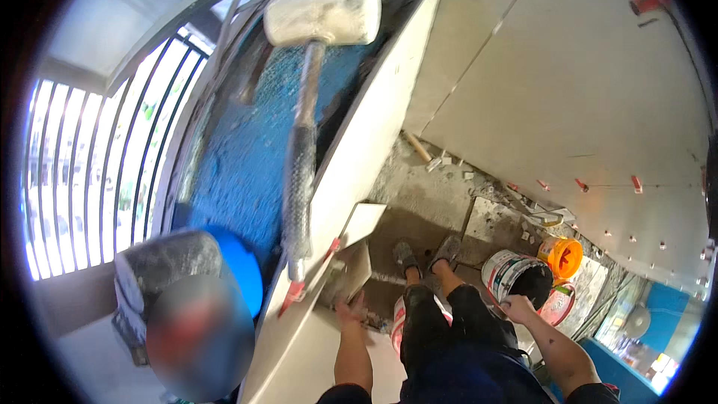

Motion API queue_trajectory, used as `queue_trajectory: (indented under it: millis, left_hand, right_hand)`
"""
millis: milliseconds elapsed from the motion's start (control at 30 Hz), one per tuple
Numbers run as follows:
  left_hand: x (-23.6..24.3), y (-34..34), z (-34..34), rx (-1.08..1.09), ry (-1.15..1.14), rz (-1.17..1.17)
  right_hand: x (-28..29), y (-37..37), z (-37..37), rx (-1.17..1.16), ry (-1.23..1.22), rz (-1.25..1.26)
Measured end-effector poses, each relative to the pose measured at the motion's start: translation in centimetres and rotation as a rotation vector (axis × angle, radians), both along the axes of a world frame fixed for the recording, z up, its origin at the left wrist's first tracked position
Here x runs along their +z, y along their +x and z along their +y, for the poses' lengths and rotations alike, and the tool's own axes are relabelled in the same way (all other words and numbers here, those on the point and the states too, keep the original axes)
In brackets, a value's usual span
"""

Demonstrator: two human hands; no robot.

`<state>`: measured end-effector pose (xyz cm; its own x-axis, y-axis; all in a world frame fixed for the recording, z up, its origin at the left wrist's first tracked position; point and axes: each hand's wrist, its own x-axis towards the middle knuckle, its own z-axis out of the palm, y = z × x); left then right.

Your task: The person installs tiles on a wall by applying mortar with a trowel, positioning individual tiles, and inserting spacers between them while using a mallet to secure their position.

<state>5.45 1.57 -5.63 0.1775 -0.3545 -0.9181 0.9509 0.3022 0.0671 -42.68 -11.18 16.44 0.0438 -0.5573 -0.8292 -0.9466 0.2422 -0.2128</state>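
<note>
My left hand [350, 308] has its fingers apart beside a small grey tile piece [353, 271]; I cannot tell if they touch. It is near a pale upright panel [378, 123] with red clips [290, 298]. My right hand [517, 309] is closed on something narrow I cannot make out, beside a white bucket [499, 269] with a dark inside. A white-headed rubber mallet [321, 15] with a knurled handle lies along the blue rough ledge [224, 164] above the panel. A yellow bucket [559, 256] and a red-rimmed bucket [561, 299] stand to the right.
A barred window [90, 172] is at left, with a grey container [164, 254] and blue tub [247, 262] below, partly blurred. A tiled wall [568, 82] with red clips rises at right. On the rough floor [404, 187] lie a hammer [419, 148] and debris around my feet.
</note>
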Motion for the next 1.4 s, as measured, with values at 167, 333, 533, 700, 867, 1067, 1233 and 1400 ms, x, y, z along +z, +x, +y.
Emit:
queue_trajectory:
  millis: [167, 333, 533, 700, 867, 1067, 1233, 1400]
  left_hand:
    - [-0.3, 2.3, -1.9, -0.006, 0.001, 0.116]
    - [0.2, 2.8, -4.0, -0.311, 0.227, -0.145]
    - [-2.5, 7.5, -1.8, -0.234, 0.363, -0.198]
    - [-2.2, 8.2, -1.4, -0.153, 0.239, -0.234]
    - [4.3, 4.1, -5.3, -1.367, 0.38, -1.601]
    - [1.9, 5.5, -4.3, -1.092, 0.477, -1.769]
    - [0.2, 7.8, -2.2, -1.09, 0.653, -1.897]
    - [1.2, 3.6, -6.1, -0.991, 0.615, -1.977]
  right_hand:
    - [-0.8, 2.1, 1.3, -0.06, 0.029, -0.086]
    - [-0.8, 3.4, 0.9, -0.207, 0.082, -0.116]
    - [-2.4, 2.8, 0.7, -0.089, 0.07, -0.045]
    - [-3.6, 2.8, 0.2, -0.151, 0.138, -0.12]
    - [-4.6, 1.5, -0.7, -0.095, 0.096, -0.121]
    - [-8.0, -1.5, -2.8, -0.185, 0.067, -0.23]
    - [-9.7, -3.4, -6.5, -0.16, 0.129, -0.154]
    - [-13.9, -6.5, -7.7, -0.264, 0.045, -0.06]
